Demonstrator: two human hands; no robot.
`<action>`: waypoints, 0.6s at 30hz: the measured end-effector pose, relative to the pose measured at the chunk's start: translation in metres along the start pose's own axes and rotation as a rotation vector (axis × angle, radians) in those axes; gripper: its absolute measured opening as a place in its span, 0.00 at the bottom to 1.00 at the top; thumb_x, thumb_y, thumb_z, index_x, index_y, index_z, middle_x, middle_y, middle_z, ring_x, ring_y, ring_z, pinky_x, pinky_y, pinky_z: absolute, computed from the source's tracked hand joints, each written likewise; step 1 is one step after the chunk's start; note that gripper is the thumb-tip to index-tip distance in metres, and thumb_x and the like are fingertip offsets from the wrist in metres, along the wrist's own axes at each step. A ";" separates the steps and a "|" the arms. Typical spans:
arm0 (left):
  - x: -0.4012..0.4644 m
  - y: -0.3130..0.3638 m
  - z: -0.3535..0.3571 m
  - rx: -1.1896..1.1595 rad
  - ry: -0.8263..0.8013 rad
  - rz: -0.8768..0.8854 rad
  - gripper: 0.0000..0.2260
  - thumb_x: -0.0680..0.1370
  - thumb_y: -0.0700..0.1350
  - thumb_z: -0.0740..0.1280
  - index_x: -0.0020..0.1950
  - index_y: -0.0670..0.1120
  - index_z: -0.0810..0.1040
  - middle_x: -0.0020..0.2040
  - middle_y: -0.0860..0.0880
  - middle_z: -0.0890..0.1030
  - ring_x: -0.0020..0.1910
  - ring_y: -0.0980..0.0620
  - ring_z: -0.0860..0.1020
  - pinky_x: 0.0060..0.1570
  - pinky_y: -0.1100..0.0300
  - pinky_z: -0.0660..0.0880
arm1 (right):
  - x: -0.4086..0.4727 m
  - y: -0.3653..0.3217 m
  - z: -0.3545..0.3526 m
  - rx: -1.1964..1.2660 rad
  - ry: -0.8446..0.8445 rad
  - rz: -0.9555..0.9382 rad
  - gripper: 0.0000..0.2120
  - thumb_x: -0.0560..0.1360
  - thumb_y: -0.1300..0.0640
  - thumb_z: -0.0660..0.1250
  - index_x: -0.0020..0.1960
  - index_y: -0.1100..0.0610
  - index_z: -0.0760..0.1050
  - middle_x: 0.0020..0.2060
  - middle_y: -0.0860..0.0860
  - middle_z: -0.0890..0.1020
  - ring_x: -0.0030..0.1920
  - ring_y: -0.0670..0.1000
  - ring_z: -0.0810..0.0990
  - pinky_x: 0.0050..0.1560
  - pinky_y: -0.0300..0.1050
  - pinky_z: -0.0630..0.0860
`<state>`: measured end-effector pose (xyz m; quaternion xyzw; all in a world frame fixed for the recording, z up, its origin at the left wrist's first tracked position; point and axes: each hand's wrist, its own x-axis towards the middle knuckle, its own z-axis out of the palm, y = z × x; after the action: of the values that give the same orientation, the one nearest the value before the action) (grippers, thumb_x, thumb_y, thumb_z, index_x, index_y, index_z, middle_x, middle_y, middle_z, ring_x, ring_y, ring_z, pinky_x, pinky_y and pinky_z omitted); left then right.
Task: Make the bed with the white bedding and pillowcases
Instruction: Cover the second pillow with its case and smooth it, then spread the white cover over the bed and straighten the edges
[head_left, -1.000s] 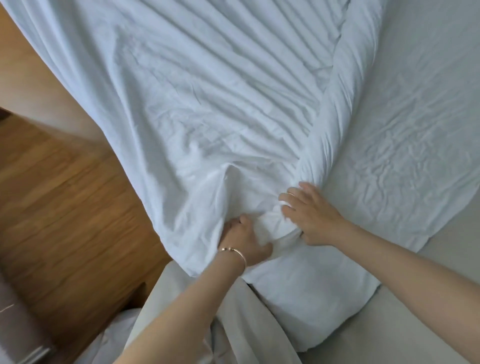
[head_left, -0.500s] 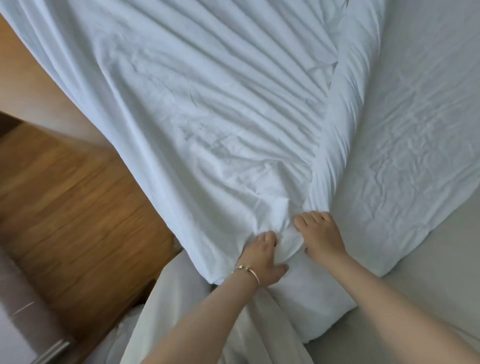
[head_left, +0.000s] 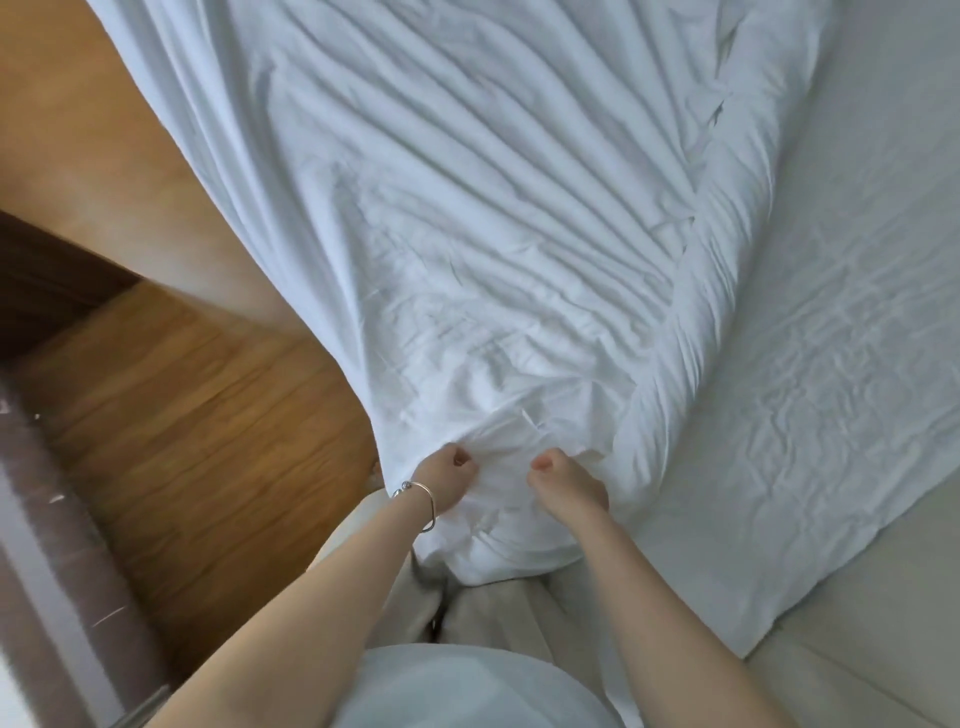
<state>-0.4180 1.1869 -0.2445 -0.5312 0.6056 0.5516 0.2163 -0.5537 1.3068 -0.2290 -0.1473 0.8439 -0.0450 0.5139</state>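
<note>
A large white duvet cover (head_left: 467, 234) lies crumpled across the bed, with a thick rolled fold (head_left: 727, 249) running up its right side. My left hand (head_left: 451, 483), with a thin bracelet at the wrist, grips a bunch of the white fabric at the near corner. A hand's width to its right, my right hand (head_left: 569, 486) grips the same bunched corner. Both fists are curled into the cloth, and the fabric is gathered in pleats that fan away from them. A flatter white layer (head_left: 841, 364) spreads to the right over the beige mattress (head_left: 883, 623).
Wooden floor (head_left: 197, 441) lies to the left of the bed. A brown bed frame or panel (head_left: 104, 156) runs along the upper left. A dark strip with a white edge (head_left: 47, 571) sits at the far left. My light clothing (head_left: 467, 691) fills the bottom.
Both hands have slid toward me along the bedding and now clench its near corner as fists. The cloth has been drawn tighter toward me, and the view has shifted.
</note>
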 end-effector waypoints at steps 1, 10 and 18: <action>0.000 -0.001 -0.008 -0.032 0.000 -0.014 0.04 0.78 0.46 0.63 0.51 0.49 0.72 0.47 0.47 0.80 0.42 0.48 0.79 0.34 0.62 0.70 | 0.000 -0.010 0.004 0.044 -0.004 0.008 0.11 0.76 0.52 0.58 0.57 0.46 0.71 0.49 0.46 0.76 0.56 0.53 0.76 0.61 0.48 0.69; 0.046 0.016 -0.145 -0.037 -0.153 0.094 0.12 0.79 0.49 0.63 0.60 0.46 0.71 0.50 0.48 0.80 0.38 0.54 0.78 0.35 0.64 0.71 | 0.035 -0.163 0.049 0.486 0.032 0.096 0.09 0.76 0.59 0.59 0.54 0.59 0.73 0.46 0.56 0.81 0.45 0.56 0.81 0.50 0.51 0.79; 0.079 0.039 -0.430 -0.377 0.172 0.269 0.08 0.79 0.45 0.62 0.58 0.48 0.74 0.48 0.48 0.81 0.39 0.54 0.79 0.37 0.63 0.73 | 0.036 -0.424 0.033 0.519 0.190 -0.120 0.09 0.82 0.53 0.58 0.62 0.49 0.69 0.53 0.51 0.78 0.45 0.49 0.81 0.45 0.41 0.78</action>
<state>-0.3400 0.7618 -0.1663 -0.5218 0.5733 0.6315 -0.0145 -0.4545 0.8944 -0.1789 -0.0558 0.8383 -0.3037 0.4493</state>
